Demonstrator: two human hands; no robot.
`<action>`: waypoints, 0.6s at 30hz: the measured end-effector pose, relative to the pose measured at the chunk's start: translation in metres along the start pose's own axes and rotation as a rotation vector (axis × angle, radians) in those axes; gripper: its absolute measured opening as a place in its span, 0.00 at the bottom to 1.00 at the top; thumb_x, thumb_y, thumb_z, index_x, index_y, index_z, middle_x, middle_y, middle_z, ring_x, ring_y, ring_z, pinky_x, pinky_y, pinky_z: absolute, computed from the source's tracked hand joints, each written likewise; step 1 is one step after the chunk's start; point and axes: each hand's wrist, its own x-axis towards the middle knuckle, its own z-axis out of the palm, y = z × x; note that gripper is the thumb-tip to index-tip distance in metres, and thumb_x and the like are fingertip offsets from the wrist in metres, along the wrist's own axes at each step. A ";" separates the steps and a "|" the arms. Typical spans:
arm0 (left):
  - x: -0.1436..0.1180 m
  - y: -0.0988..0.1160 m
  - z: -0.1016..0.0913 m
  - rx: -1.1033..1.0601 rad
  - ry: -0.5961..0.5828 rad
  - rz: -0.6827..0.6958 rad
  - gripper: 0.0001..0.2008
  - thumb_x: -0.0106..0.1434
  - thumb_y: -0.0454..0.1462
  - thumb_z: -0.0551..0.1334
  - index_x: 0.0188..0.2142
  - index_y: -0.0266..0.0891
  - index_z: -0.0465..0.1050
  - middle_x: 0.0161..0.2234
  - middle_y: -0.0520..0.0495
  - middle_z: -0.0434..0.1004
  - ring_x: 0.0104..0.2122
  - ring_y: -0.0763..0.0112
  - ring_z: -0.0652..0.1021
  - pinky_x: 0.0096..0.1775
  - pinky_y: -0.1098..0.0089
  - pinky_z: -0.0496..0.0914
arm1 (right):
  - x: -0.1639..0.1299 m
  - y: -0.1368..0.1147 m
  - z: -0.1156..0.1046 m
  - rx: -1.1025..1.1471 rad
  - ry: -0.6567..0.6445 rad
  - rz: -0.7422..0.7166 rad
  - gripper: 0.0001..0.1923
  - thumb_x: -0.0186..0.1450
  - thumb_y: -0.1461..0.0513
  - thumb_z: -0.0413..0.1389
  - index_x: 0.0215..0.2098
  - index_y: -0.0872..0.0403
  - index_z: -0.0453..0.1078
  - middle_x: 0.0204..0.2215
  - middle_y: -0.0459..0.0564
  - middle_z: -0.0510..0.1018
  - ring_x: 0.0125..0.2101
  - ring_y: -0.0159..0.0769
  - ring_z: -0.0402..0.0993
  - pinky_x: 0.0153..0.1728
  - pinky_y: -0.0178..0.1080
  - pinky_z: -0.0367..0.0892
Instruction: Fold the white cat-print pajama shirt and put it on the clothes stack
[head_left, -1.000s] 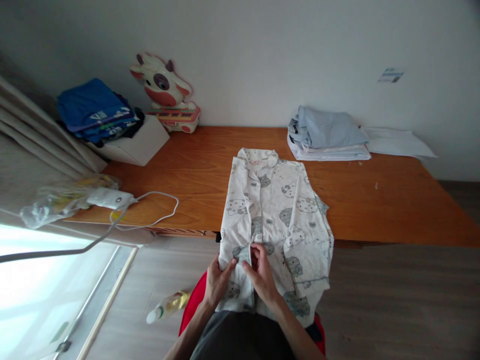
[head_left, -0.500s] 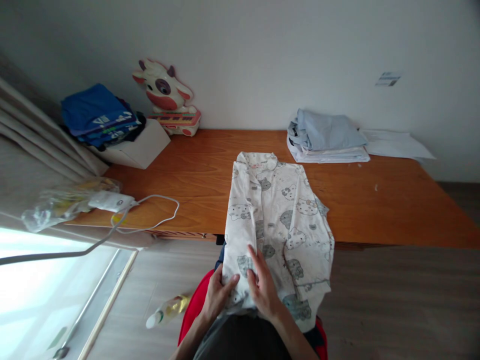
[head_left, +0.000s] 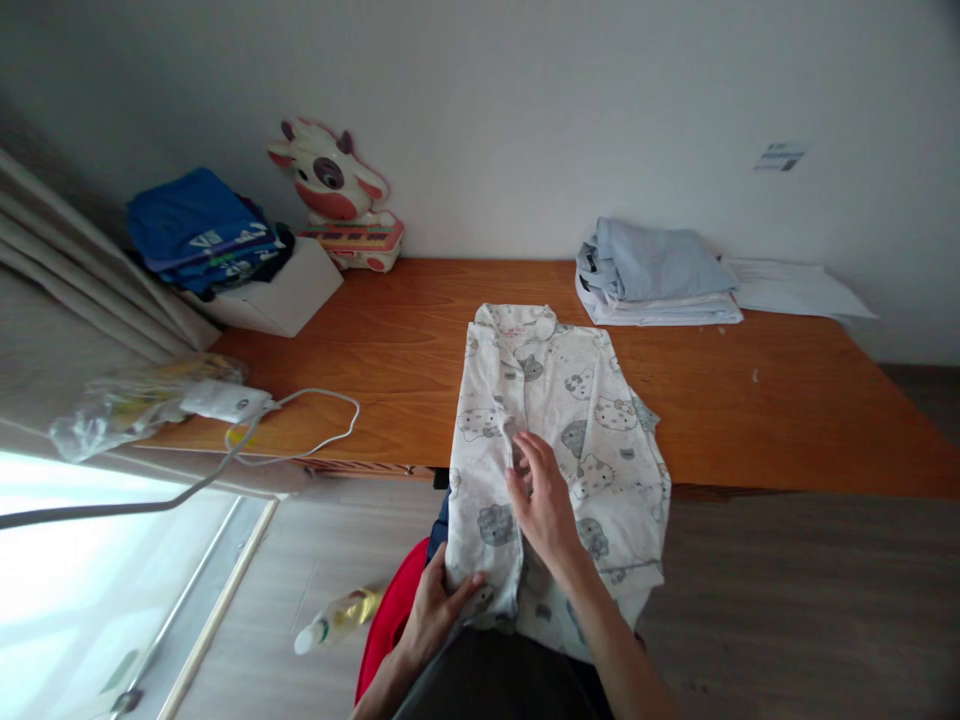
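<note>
I see the printed pyjama shirt (head_left: 555, 440) lying face up, collar away from me, its upper half flat on the wooden worktop (head_left: 750, 400) and its hem hanging over the near edge toward my lap. That overhang is why my left hand (head_left: 435, 610) sits low: its grip is closed on the lower left corner of the hem, thumb on top, holding the cloth taut so the front does not slide or bunch. My right hand (head_left: 544, 500) lies further up along the button placket, fingers spread and loose, its grip open and pressing rather than pinching, which keeps the two front panels lined up.

The worktop is orange-brown wood pushed against a white wall. At its far right sits a folded stack of pale blue clothes (head_left: 652, 270) with white sheets (head_left: 795, 288) beside it, well apart from the shirt. At the far left a white box (head_left: 277, 290) carries folded blue garments (head_left: 199, 232), next to a cow-shaped toy (head_left: 334, 190). A white charger with its cable (head_left: 300, 420) lies near the left edge. On the grey floor below, a bottle (head_left: 334, 617) lies on its side.
</note>
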 end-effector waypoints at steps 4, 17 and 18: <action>0.002 -0.003 0.001 0.024 0.051 0.004 0.29 0.60 0.51 0.76 0.56 0.41 0.76 0.54 0.39 0.84 0.51 0.47 0.82 0.51 0.54 0.79 | 0.061 -0.001 -0.005 -0.265 -0.078 -0.052 0.34 0.74 0.55 0.61 0.76 0.45 0.59 0.56 0.60 0.77 0.54 0.53 0.75 0.59 0.56 0.72; -0.004 -0.014 -0.007 0.263 0.052 -0.005 0.29 0.61 0.55 0.72 0.54 0.42 0.77 0.50 0.42 0.86 0.48 0.46 0.84 0.47 0.57 0.79 | 0.114 0.032 0.006 -0.231 -0.212 -0.139 0.30 0.66 0.79 0.47 0.54 0.53 0.80 0.47 0.52 0.74 0.47 0.37 0.76 0.54 0.37 0.71; -0.005 -0.015 -0.008 0.277 0.065 -0.004 0.28 0.62 0.56 0.71 0.53 0.41 0.77 0.49 0.42 0.86 0.48 0.47 0.84 0.47 0.57 0.79 | 0.113 0.034 0.007 -0.253 -0.216 -0.144 0.31 0.66 0.79 0.47 0.56 0.53 0.80 0.48 0.52 0.74 0.47 0.38 0.76 0.55 0.38 0.70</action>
